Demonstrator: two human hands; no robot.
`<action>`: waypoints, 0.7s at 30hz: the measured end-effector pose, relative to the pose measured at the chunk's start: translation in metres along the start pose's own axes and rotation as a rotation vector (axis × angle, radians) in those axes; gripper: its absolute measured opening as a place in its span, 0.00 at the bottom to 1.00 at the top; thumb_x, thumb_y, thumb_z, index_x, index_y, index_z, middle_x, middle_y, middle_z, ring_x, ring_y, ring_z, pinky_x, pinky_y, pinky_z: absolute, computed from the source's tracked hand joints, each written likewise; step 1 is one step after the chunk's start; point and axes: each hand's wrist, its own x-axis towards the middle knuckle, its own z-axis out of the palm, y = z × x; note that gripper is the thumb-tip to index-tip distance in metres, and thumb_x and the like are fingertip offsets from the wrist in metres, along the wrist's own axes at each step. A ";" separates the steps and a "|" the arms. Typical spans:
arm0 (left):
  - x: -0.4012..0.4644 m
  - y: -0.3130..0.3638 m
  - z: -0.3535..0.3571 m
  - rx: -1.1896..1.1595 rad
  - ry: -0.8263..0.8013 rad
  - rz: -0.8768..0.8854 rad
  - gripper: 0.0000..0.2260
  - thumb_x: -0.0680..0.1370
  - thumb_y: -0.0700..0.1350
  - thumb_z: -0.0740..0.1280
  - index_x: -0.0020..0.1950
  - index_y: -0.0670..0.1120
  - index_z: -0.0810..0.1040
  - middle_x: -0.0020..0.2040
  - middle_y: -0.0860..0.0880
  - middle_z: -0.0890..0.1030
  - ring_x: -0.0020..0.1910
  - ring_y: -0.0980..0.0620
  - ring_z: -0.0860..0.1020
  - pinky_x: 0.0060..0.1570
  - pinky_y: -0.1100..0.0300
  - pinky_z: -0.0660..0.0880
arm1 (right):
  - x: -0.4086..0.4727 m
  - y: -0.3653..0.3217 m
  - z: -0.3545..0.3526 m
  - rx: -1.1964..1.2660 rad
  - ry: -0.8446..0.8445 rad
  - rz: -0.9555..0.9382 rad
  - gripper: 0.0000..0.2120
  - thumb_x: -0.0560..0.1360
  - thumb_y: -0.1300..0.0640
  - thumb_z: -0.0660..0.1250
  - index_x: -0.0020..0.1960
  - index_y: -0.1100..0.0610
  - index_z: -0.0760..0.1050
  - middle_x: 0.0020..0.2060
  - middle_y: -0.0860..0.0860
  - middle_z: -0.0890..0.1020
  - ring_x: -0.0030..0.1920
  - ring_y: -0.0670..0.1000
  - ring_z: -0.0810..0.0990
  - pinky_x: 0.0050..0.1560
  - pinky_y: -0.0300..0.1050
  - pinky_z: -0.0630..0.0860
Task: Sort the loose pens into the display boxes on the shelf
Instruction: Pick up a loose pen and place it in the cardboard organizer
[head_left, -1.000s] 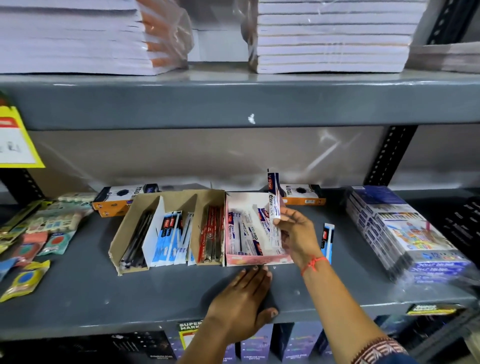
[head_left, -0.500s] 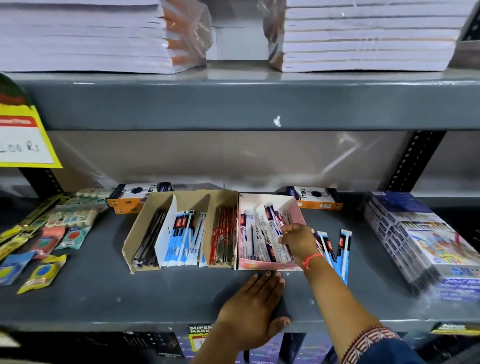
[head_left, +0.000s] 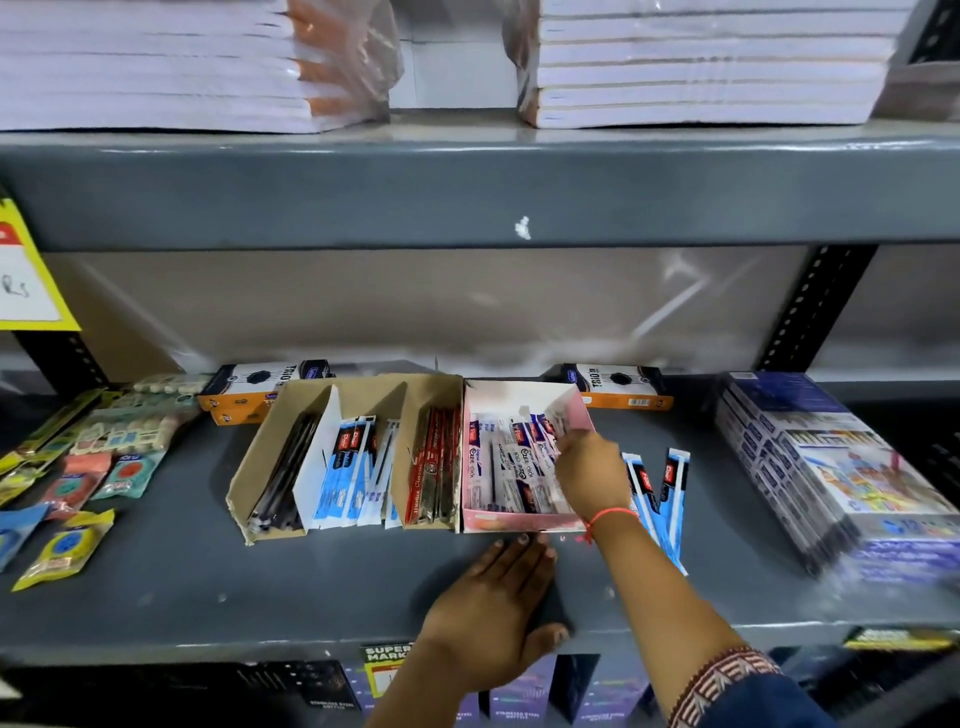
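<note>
The pink display box (head_left: 511, 524) sits mid-shelf, full of white pen packets (head_left: 511, 470). My right hand (head_left: 592, 475) reaches into its right side, fingers pinched on the top of one white packet. Right of the box, loose blue pen packets (head_left: 672, 488) lie on the shelf, partly hidden by my forearm. My left hand (head_left: 496, 608) rests flat, palm down, on the shelf's front edge just below the pink box. To the left stand a brown box of red pens (head_left: 434, 470), a white section of blue pen packets (head_left: 345, 470) and a brown box of black pens (head_left: 283, 475).
Orange and black cartons (head_left: 260, 387) (head_left: 621, 387) lie behind the boxes. A plastic-wrapped stack of colour sets (head_left: 831, 467) fills the right end. Small eraser and sharpener packets (head_left: 78, 478) spread over the left. Stacked notebooks (head_left: 701, 67) rest on the upper shelf (head_left: 467, 192).
My right hand has brought the upright white pen packet down into the pink box and stays there. More loose blue packets have come into view. My left hand stays on the shelf edge.
</note>
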 end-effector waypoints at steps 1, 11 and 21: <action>0.000 0.000 0.001 0.003 -0.012 0.010 0.41 0.73 0.68 0.32 0.78 0.43 0.49 0.74 0.51 0.44 0.74 0.53 0.44 0.69 0.58 0.33 | 0.000 0.005 -0.007 0.019 0.062 0.016 0.15 0.73 0.70 0.55 0.52 0.65 0.79 0.48 0.65 0.83 0.48 0.65 0.82 0.48 0.53 0.81; -0.001 0.005 -0.005 0.020 -0.060 0.013 0.40 0.70 0.67 0.29 0.77 0.47 0.37 0.70 0.53 0.32 0.68 0.57 0.30 0.59 0.65 0.23 | -0.008 0.084 -0.037 -0.082 -0.147 0.328 0.14 0.74 0.62 0.63 0.58 0.66 0.74 0.58 0.65 0.79 0.58 0.64 0.78 0.54 0.50 0.75; -0.001 0.006 -0.004 0.029 -0.059 0.007 0.41 0.68 0.67 0.27 0.77 0.47 0.37 0.71 0.53 0.32 0.68 0.58 0.31 0.61 0.64 0.25 | -0.008 0.092 -0.038 0.090 -0.193 0.425 0.06 0.72 0.60 0.70 0.40 0.62 0.75 0.50 0.62 0.82 0.46 0.58 0.78 0.45 0.44 0.71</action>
